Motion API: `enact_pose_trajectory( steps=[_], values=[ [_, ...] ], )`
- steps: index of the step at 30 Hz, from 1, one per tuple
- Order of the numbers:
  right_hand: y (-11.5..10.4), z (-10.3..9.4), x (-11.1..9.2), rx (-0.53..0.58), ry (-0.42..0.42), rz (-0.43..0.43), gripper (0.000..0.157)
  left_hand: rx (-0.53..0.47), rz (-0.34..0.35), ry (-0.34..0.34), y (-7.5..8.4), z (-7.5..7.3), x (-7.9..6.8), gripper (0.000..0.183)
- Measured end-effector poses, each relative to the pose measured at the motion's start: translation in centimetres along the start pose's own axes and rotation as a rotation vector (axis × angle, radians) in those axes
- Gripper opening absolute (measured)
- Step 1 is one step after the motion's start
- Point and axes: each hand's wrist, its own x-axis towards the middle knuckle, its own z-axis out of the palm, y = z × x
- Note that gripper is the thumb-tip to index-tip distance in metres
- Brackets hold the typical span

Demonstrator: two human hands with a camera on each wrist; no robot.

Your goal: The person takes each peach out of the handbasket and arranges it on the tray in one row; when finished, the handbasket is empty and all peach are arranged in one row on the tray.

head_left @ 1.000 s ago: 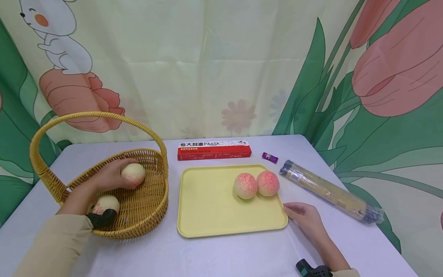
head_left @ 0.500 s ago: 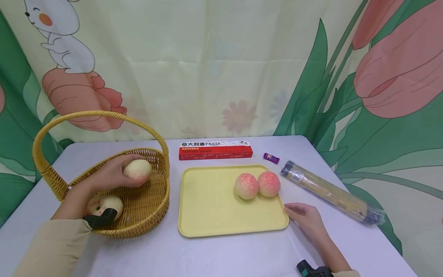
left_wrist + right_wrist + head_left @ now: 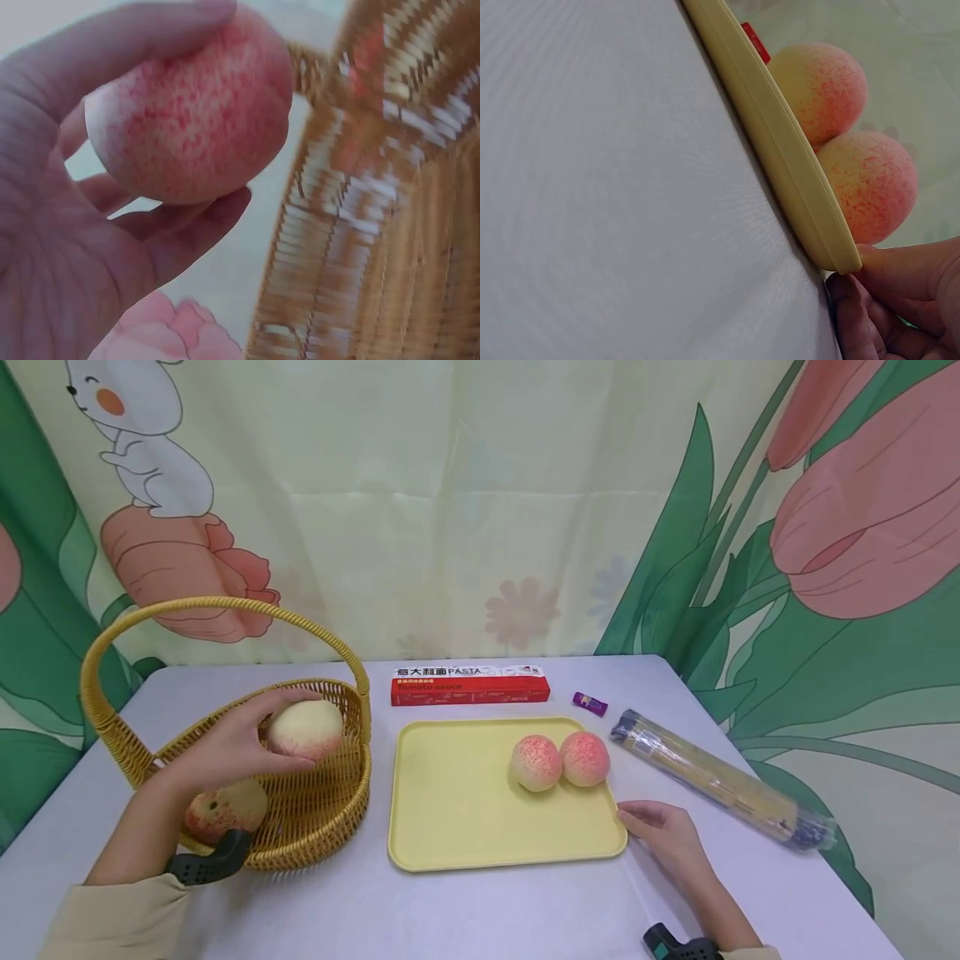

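Observation:
My left hand (image 3: 251, 739) grips a pale peach (image 3: 306, 731), thumb and fingers curled round it, over the wicker basket (image 3: 358, 802). The left wrist view shows the pink-speckled side of this peach (image 3: 202, 120) against the palm. Another peach (image 3: 232, 810) lies in the basket, partly covered by my left wrist. On the right, my right hand (image 3: 667, 835) pinches the near right corner of a yellow tray (image 3: 450, 810). Two pink peaches, one left (image 3: 536, 763) and one right (image 3: 586, 758), sit side by side on the tray's right part.
Behind the tray lies a red and white pasta box (image 3: 470, 685). A small purple packet (image 3: 590, 703) is right of it. A long clear-wrapped bundle of pasta (image 3: 712, 777) slants along the table's right side. The basket's tall handle (image 3: 225, 603) arches over its opening.
My left hand has lifted the peach from low in the basket, up and to the right. The other peach in the basket has rolled over. The right hand stays at the tray corner.

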Motion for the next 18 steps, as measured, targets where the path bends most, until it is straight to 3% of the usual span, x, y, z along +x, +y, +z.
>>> enact_pose_trajectory(
  steps=[7, 18],
  values=[
    [0.0, -0.1, 0.1, -0.009, 0.001, -0.012, 0.036, -0.128, 0.045, -0.083, 2.5, 1.9, 0.0, 0.071],
    [0.0, 0.0, 0.1, -0.007, 0.001, -0.021, 0.036, -0.147, 0.141, -0.277, 4.5, 6.1, 1.5, 0.067]
  ],
)
